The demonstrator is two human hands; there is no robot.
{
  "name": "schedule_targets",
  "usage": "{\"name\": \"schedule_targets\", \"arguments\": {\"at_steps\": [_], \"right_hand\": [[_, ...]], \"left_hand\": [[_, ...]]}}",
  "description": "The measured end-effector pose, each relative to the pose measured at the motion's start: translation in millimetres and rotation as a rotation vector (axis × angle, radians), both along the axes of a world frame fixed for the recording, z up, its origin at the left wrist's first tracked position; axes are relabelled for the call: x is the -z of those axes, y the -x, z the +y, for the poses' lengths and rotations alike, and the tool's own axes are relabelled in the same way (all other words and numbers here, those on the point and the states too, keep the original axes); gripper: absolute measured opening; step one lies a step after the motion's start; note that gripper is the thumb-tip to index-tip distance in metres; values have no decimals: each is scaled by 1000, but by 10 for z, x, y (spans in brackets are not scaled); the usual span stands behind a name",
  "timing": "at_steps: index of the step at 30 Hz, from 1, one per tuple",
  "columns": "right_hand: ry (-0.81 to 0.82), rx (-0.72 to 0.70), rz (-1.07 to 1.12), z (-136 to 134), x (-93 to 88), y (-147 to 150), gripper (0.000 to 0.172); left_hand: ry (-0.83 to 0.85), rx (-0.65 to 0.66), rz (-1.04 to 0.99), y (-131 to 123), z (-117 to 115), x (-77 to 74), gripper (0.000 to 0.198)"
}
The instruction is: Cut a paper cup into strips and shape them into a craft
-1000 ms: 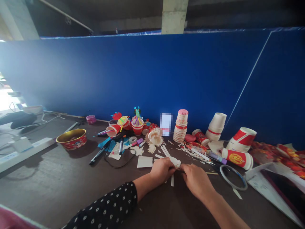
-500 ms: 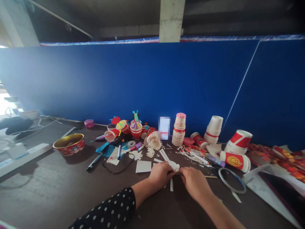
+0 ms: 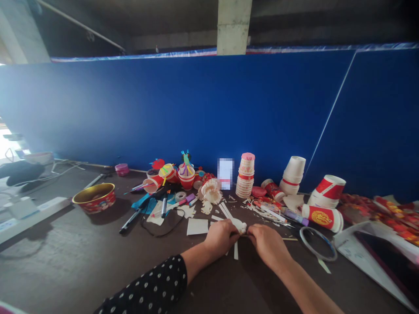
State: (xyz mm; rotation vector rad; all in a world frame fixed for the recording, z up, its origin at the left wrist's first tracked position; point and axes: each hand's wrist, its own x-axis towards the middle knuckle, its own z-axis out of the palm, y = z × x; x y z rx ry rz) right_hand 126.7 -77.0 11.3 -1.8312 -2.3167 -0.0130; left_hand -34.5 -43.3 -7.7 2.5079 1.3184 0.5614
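Both of my hands meet over the table. My left hand (image 3: 220,237) is closed in a pinch at a small white crumpled paper piece (image 3: 241,227), which shows just above the fingertips. My right hand (image 3: 270,244) pinches close beside it. A thin wooden stick (image 3: 290,239) comes out past the right hand and seems to run through its fingers towards the left; the fingertips partly hide it. White paper strips (image 3: 226,211) fan out behind the left hand, and another strip (image 3: 236,250) lies below the fingers. A white paper rectangle (image 3: 197,226) rests left of the left hand.
Behind are a stack of paper cups (image 3: 245,183), a ruffled paper cup (image 3: 211,192) and paper scraps. Markers (image 3: 164,206) and a red bowl (image 3: 98,206) lie left. Right are a tape ring (image 3: 303,240), a red-and-white cup (image 3: 322,218) and a dark tablet (image 3: 389,261).
The view has shifted very slightly. Both hands keep their pinch at the same place, with hardly any visible movement of the fingers.
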Motion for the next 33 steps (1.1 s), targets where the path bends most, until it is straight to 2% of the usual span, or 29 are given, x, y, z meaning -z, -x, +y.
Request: {"name": "schedule_targets", "arguments": {"at_steps": [10,23,28,31,33], "right_hand": [[22,-8,1,-16,-55,-31,25],[33,8,-15,-4,-29,-185,26],[44,19,8,8,-13,-240,18],[7,16,51,-3,-29,-199,17],[-37,-34,120,-15,-39,-140,20]], "left_hand": [[-8,-8,24,-3,-25,-37,16],[-15,2,-3,9,-10,-10,17],[-8,-13,7,-1,-31,-48,17],[2,-16,5,-2,-29,-48,17],[6,-11,-10,1,-20,-34,17]]}}
